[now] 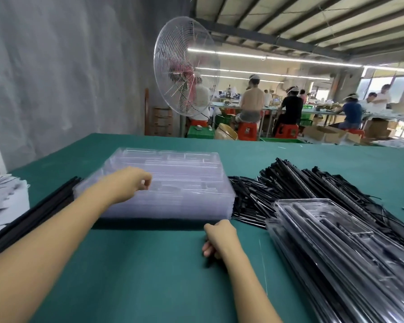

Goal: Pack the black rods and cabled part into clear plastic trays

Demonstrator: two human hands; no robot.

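I have the left hand (135,180) out over the stack of empty clear trays (184,183), which sits on the green table (138,264) a little left of centre and far from me. Its fingers are curled, with thumb and forefinger tips drawn together. The stack is blurred there, so I cannot tell whether the hand is pinching the top tray or nothing at all. The right hand (219,238) is clenched into a loose fist, knuckles up, low over the table just near the stack's near right corner. I see nothing in its grasp. A bundle of long black rods (33,206) lies along the left side, running from the near left edge up to the far left corner of the stack. To the right of the stack a loose pile of black cabled parts (313,183) spreads across the far right of the table. Nearer to me on the right, partly over that pile, lies a stack of filled trays (336,248) with black pieces seated in their channels. White packets (5,194) sit at the left edge. Beyond the table stand a large fan (187,73) and seated workers (289,106) at benches.
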